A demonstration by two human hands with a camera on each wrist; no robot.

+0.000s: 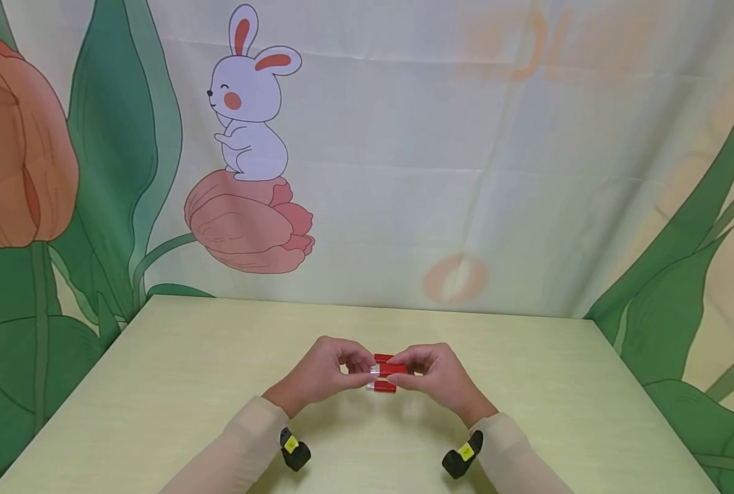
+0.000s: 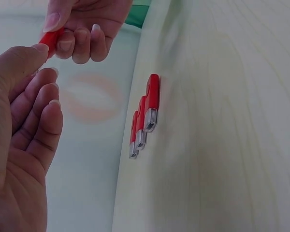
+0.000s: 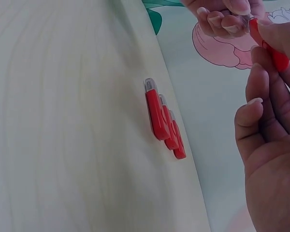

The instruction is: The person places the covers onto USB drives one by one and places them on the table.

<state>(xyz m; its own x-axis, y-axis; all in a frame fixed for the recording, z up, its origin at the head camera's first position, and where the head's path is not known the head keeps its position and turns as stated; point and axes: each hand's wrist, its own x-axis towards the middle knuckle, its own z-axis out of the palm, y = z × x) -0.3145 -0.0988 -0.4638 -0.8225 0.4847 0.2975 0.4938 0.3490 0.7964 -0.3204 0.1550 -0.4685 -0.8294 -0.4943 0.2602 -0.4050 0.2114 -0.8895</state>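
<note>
Both hands hold one red USB flash drive [image 1: 394, 370] above the middle of the table. My right hand [image 1: 439, 374] pinches its red body between thumb and fingers. At its clear end, the thumb and fingertips of my left hand [image 1: 326, 372] pinch the tip, which they partly hide in the left wrist view. Under the hands, three similar drives lie side by side in a row. The nearest drive [image 2: 152, 99] shows a red body and a clear-capped metallic end; the middle drive [image 2: 141, 116] and far drive [image 2: 134, 130] stand behind it.
The pale wood-look table [image 1: 206, 384] stretches out around the hands. Behind its back edge hangs a cloth backdrop [image 1: 367, 171] printed with a rabbit, tulips and leaves. Each wrist wears a small black camera, the left camera [image 1: 295, 450] and the right camera [image 1: 462, 455].
</note>
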